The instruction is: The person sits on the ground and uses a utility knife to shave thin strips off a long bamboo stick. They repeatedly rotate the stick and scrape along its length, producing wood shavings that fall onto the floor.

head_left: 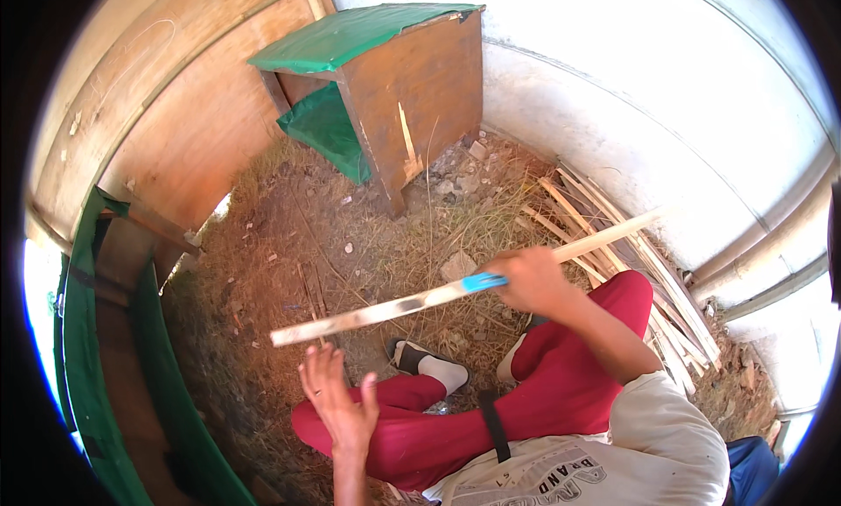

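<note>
- While right hand grips the slat mid-length, left hand hangs open just below its free end.
- Risk: a swing could strike those fingers.

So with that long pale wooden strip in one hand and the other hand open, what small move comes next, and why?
Probably bring the open left hand up to grip the free end of the long pale wooden strip. The right hand holds it only near the blue-taped middle, so that end hangs unsupported just above the left fingers.
</note>
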`<action>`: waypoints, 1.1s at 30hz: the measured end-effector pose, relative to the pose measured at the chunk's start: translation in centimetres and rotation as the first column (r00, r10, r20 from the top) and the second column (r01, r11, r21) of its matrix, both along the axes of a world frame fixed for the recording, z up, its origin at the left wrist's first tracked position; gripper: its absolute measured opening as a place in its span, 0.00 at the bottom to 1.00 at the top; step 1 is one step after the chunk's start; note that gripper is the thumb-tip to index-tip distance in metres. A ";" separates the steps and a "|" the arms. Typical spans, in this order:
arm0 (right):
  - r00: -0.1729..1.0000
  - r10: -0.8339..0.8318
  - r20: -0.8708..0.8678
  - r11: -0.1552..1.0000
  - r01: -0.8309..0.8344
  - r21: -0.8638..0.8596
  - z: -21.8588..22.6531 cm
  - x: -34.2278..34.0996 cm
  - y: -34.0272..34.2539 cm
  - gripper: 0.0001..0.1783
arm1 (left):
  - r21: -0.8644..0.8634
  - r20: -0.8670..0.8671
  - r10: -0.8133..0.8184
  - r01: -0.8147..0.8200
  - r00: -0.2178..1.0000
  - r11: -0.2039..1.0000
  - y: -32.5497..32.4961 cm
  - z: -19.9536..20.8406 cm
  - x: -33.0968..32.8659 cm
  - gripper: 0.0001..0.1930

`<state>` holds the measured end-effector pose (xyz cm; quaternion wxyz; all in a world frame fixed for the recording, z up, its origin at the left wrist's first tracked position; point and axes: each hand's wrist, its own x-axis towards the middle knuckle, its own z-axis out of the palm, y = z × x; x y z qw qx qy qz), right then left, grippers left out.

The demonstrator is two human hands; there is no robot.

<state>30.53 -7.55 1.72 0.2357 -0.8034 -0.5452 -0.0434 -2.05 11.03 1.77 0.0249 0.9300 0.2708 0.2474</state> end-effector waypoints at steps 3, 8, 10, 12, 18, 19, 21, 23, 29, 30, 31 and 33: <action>0.998 0.053 -0.020 0.994 -0.054 -0.094 1.2 -2.9 2.4 0.09 | 0.084 -0.070 -0.073 0.078 0.995 0.993 -0.9 0.8 2.9 0.33; 0.987 0.161 -0.019 0.981 -0.162 -0.103 0.2 -5.3 4.5 0.09 | 0.029 -0.014 -0.086 0.086 0.996 0.996 0.5 0.0 2.5 0.22; 0.978 0.205 -0.037 0.975 -0.208 -0.077 0.3 -6.3 5.0 0.09 | -0.138 0.083 -0.076 0.087 0.994 0.987 1.7 -1.7 0.7 0.16; 0.967 0.253 -0.034 0.967 -0.253 -0.012 -0.4 -6.9 5.4 0.10 | -0.250 0.143 0.026 0.011 0.989 0.968 1.3 -2.1 -0.2 0.10; 0.957 0.282 0.065 0.922 -0.289 0.257 -0.8 -8.4 5.6 0.12 | -0.509 0.262 0.242 -0.080 0.934 0.857 0.3 -2.0 -2.4 0.05; 0.970 0.237 0.056 0.897 -0.241 0.370 -0.7 -8.3 5.4 0.11 | -0.524 0.261 0.278 -0.106 0.924 0.845 0.4 -2.2 -3.0 0.05; 0.988 0.154 0.020 0.804 -0.137 0.578 -0.5 -7.3 4.2 0.10 | -0.535 0.255 0.331 -0.153 0.908 0.831 0.7 -2.3 -3.8 0.04; 0.984 0.099 -0.147 0.709 0.033 0.704 -3.1 -4.4 3.1 0.10 | -0.534 0.241 0.362 -0.188 0.901 0.824 0.9 -2.5 -4.2 0.05; 0.494 -0.120 -0.861 0.753 0.610 0.245 -6.0 1.5 0.6 0.22 | -0.577 0.339 0.374 -0.124 0.863 0.807 1.7 -4.8 -3.6 0.04; 0.420 -0.044 -0.906 0.732 0.631 0.257 -7.1 2.0 0.7 0.24 | -0.600 0.343 0.381 -0.112 0.858 0.792 1.4 -4.5 -2.7 0.05; 0.341 0.040 -0.939 0.711 0.650 0.267 -7.4 2.1 0.8 0.26 | -0.619 0.346 0.390 -0.104 0.853 0.778 0.8 -3.9 -1.6 0.05; 0.223 0.146 -0.964 0.711 0.653 0.259 -7.3 1.8 1.0 0.25 | -0.654 0.337 0.392 -0.087 0.856 0.752 0.4 -3.5 -0.5 0.06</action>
